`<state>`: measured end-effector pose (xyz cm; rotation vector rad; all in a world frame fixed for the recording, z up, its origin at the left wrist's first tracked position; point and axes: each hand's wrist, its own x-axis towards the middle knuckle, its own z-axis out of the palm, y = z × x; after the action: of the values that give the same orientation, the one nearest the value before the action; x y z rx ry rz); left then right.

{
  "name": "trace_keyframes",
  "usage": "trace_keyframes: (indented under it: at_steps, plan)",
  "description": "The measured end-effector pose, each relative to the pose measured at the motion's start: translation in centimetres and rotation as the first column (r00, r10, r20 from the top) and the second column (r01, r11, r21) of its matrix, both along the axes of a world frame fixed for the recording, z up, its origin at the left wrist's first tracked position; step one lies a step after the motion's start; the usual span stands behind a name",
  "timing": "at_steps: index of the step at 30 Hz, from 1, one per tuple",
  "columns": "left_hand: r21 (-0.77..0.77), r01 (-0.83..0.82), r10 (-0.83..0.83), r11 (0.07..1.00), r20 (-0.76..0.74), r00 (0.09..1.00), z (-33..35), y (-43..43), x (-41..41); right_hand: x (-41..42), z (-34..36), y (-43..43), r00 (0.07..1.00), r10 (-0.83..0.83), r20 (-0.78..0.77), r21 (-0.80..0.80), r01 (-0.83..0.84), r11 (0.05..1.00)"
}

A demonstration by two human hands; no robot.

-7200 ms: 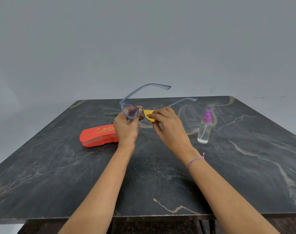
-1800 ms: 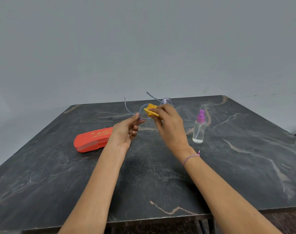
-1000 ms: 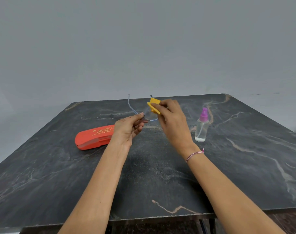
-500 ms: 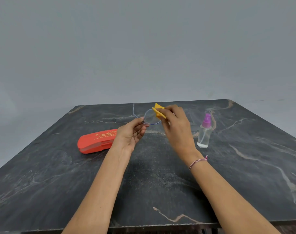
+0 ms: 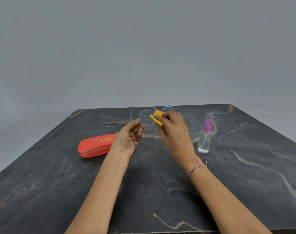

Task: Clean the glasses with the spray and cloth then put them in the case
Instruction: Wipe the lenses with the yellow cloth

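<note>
Item under inspection: clear-framed glasses [image 5: 146, 116], held in the air above the far middle of the table [image 5: 59, 183], at about 12 o'clock from where I sit. Both round lenses face me. One temple arm shows at 9 o'clock of the frame; the other is mostly hidden.

Handling, in my judgement: light, with a thin frame that is stiff but easily bent or snapped at the arms and hinges. The lenses look smooth and slippery and would smear under bare skin. I would take hold at the rim edge or hinge corner, never on the lens face.

Left hand [image 5: 128, 139]: thumb and forefinger pinch the lower outer corner of the nearer lens rim, and the other fingers are loosely curled and hold nothing.

Right hand [image 5: 175, 132]: fingers and thumb nip a folded yellow cloth [image 5: 157, 118] over the inner edge of that lens, near the bridge. A woven bracelet [image 5: 197, 168] sits on that wrist.

Surroundings: the spray bottle [image 5: 205, 137], clear with a purple top, stands upright at 4 o'clock of the glasses, well apart from both hands. The orange case [image 5: 96, 146] lies closed at 8 o'clock, just beside the left wrist.

Status, as I judge it: wiping is in progress and casing is not yet begun.
</note>
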<state>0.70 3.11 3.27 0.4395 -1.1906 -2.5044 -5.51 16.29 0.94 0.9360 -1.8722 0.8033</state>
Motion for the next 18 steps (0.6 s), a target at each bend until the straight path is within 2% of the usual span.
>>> trace_keyframes:
  at_steps: [2, 7, 9, 13, 16, 18]
  plan:
    - [-0.007, 0.012, -0.012, 1.000, 0.004, 1.000, 0.0, 0.2, 0.0, 0.1, 0.0, -0.2, 1.000, 0.012, -0.015, 0.010, -0.012, 1.000]
    - [0.005, -0.019, 0.019, 1.000, 0.003, 1.000, 0.0, 0.0, -0.2, 0.7, -0.5, -1.1, 0.992, 0.109, -0.067, 0.161, -0.097, 0.982]
    - [0.013, -0.026, 0.026, 1.000, 0.006, 1.000, 0.0, 0.0, -0.2, 0.5, -0.4, -0.8, 0.993, 0.100, -0.055, 0.148, -0.091, 0.985]
    - [0.007, -0.018, 0.018, 1.000, 0.003, 1.000, -0.1, -0.1, -0.2, 0.0, 0.5, 0.7, 0.997, 0.078, 0.025, -0.095, -0.075, 0.993]
    - [0.002, -0.024, 0.024, 1.000, 0.010, 1.000, -0.1, -0.1, -0.3, 0.1, 1.3, 1.4, 0.975, 0.140, 0.174, -0.317, -0.079, 0.945]
    - [-0.003, -0.030, 0.030, 1.000, 0.014, 0.999, -0.1, -0.1, -0.3, 0.2, 1.4, 1.4, 0.963, 0.163, 0.215, -0.379, -0.071, 0.923]
